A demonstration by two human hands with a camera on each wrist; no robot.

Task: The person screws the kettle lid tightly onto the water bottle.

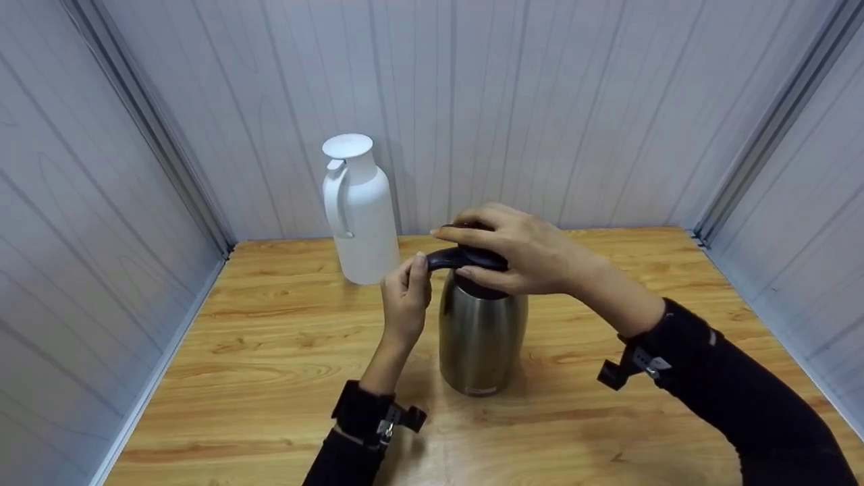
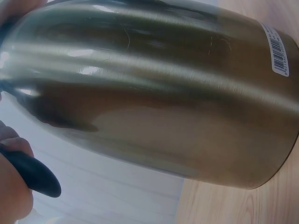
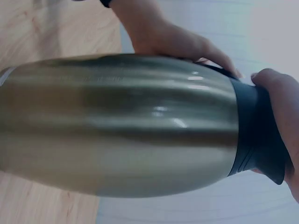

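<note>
Steel jug (image 1: pixel 480 337) upright on wooden table (image 1: pixel 270 351), mid-table, white flask (image 1: pixel 358 209) behind it. Step likely loosening black lid (image 1: pixel 472 260). Right hand (image 1: pixel 520 253) arched over lid, fingers curled round it. Left hand (image 1: pixel 405 300) grips handle, wrist upright. Next move seemingly needs twist against steady hold.

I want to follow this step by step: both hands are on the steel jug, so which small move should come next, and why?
Probably a twist of the dark lid. The right hand curls over it from above, the left hand holds the handle, and the steel jug stands upright on the table, so it seems braced for turning.
</note>
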